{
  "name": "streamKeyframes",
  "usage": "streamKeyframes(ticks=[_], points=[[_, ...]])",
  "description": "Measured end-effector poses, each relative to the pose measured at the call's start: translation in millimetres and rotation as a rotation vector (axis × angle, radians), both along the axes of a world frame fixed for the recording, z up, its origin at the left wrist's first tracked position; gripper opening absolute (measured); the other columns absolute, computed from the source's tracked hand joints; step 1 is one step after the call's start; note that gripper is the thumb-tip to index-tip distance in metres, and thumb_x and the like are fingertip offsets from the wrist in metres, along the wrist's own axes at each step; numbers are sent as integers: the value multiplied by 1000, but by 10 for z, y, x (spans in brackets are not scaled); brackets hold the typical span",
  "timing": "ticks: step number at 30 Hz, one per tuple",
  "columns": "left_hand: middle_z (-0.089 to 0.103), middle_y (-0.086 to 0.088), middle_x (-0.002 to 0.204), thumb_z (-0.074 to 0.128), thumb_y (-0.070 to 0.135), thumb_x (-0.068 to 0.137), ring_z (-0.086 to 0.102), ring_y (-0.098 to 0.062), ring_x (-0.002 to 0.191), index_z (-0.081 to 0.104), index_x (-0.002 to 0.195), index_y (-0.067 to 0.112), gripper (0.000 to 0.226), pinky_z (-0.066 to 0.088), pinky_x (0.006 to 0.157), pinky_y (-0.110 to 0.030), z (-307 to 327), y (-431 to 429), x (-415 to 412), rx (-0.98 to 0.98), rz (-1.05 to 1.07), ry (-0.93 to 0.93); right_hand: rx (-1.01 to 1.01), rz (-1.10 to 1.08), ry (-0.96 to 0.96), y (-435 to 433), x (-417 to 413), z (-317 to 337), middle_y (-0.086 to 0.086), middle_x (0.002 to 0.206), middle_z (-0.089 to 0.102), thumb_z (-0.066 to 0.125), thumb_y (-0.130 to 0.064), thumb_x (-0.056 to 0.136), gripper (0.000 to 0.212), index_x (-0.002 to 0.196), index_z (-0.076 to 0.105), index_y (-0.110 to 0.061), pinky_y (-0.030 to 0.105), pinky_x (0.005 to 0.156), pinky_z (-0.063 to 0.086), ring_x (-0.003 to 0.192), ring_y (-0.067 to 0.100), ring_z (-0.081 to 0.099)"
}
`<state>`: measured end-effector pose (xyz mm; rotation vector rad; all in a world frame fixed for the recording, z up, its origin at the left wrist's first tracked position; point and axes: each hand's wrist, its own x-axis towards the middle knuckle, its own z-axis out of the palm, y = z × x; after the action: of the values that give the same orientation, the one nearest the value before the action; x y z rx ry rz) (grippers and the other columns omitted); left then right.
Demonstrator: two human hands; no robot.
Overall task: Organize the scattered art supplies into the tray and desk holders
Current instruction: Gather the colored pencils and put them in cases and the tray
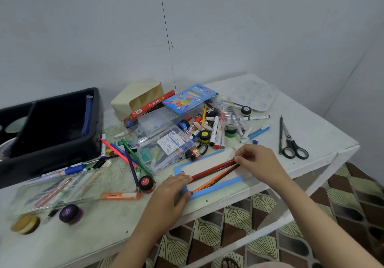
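White table [322, 134], pale walls behind. Black tray [52, 157] at left edge of frame. Beige desk holder [124, 103] upper centre, behind supply heap. Lower centre: left hand [174, 186], fingers straight, presses blue-edged clear pouch [218, 186]. On pouch, pencils [212, 171] slant up-right. Right hand [255, 161], fingers curled, pinches their upper ends. Scissors [294, 145] far right.
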<state>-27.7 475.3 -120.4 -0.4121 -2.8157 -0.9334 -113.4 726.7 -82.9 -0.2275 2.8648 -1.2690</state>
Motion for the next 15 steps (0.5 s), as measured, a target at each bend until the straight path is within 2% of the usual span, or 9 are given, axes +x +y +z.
streamKeyframes(ticks=[3, 5, 7, 10, 12, 15], points=[[47, 25, 119, 61, 26, 90, 34, 12, 121, 58, 123, 27, 34, 17, 99, -2, -7, -6, -10, -16, 6, 27, 88, 58, 71, 22, 69, -15, -12, 85, 66, 60, -23, 90, 9, 89, 67, -27, 15, 70, 41, 84, 5, 58], [47, 25, 119, 61, 26, 89, 34, 10, 121, 58, 123, 28, 34, 18, 99, -3, -14, -12, -21, -18, 8, 33, 159, 107, 116, 38, 126, -32, -12, 93, 68, 56, -26, 92, 16, 101, 69, -26, 17, 75, 42, 88, 5, 59], [46, 24, 118, 60, 28, 89, 36, 8, 120, 58, 124, 28, 35, 22, 100, -8, -18, -4, -32, -18, 12, 36, 241, 163, 161, 53, 178, -64, -11, 105, 68, 50, -32, 95, 27, 114, 66, -23, 21, 88, 39, 97, 6, 58], [43, 23, 122, 45, 45, 88, 36, 7, 118, 56, 128, 28, 45, 22, 98, -8, -37, 31, -51, -31, -1, 46, 326, 239, 168, 78, 234, -163, -13, 125, 61, 33, -46, 92, 47, 125, 59, -27, 21, 107, 18, 124, 3, 46], [43, 20, 128, 36, 53, 86, 32, 6, 122, 55, 129, 29, 53, 18, 99, -9, -60, 50, -62, -69, -18, 53, 272, 245, 148, 97, 280, -225, -18, 132, 52, 22, -54, 91, 56, 131, 53, -30, 13, 109, 8, 130, -8, 32], [46, 18, 129, 35, 56, 85, 32, 5, 123, 61, 124, 28, 54, 19, 100, -12, -73, 53, -76, -68, -23, 56, 60, 182, 116, 114, 360, -253, -28, 133, 35, 11, -63, 88, 65, 134, 47, -35, -2, 102, 2, 118, -32, 18]])
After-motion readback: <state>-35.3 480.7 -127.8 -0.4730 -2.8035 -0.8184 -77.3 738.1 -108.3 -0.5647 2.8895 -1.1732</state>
